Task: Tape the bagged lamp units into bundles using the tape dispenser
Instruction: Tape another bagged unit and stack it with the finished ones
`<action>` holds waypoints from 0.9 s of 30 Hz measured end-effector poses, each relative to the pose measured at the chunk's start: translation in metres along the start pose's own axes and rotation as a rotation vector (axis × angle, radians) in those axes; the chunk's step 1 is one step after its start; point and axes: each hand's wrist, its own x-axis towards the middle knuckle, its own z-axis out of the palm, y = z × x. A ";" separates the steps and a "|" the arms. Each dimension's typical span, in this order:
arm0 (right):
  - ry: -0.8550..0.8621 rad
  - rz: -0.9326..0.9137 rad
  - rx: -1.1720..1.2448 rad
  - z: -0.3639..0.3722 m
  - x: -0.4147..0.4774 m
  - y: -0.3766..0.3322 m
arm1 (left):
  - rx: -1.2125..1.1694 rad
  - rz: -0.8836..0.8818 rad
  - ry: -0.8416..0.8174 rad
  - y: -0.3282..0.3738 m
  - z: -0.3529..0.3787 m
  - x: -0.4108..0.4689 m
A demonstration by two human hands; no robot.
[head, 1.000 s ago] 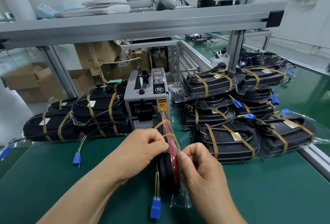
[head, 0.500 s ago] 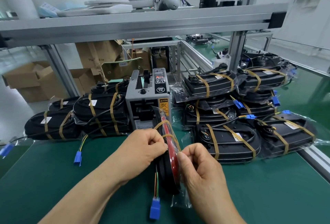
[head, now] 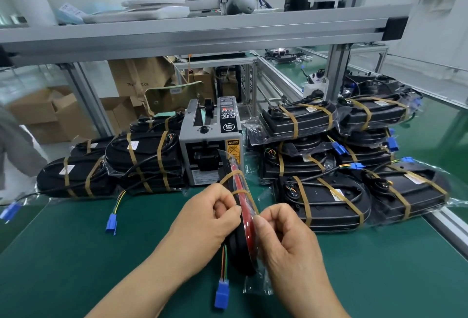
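Observation:
A bagged lamp unit (head: 240, 246), black with a red lens, stands on edge on the green mat in front of me. Two brown tape strips (head: 231, 174) loop over its top. My left hand (head: 210, 219) grips its left side, fingers curled against the tape. My right hand (head: 286, 239) pinches its right side and the clear bag. A wire with a blue connector (head: 222, 293) hangs from the unit. The grey tape dispenser (head: 211, 145) stands just behind it.
Taped bundles of black lamp units lie left (head: 141, 163) and right (head: 329, 196) of the dispenser, stacked higher on the right. A loose blue connector (head: 111, 224) lies on the mat. An aluminium shelf beam (head: 202, 31) crosses overhead. Cardboard boxes (head: 50, 115) stand behind.
Both hands keep their hold on the unit. The view has shifted slightly; nothing else has visibly moved.

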 end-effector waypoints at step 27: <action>-0.004 0.041 0.088 -0.006 0.002 0.009 | 0.132 0.208 -0.170 0.011 -0.019 0.013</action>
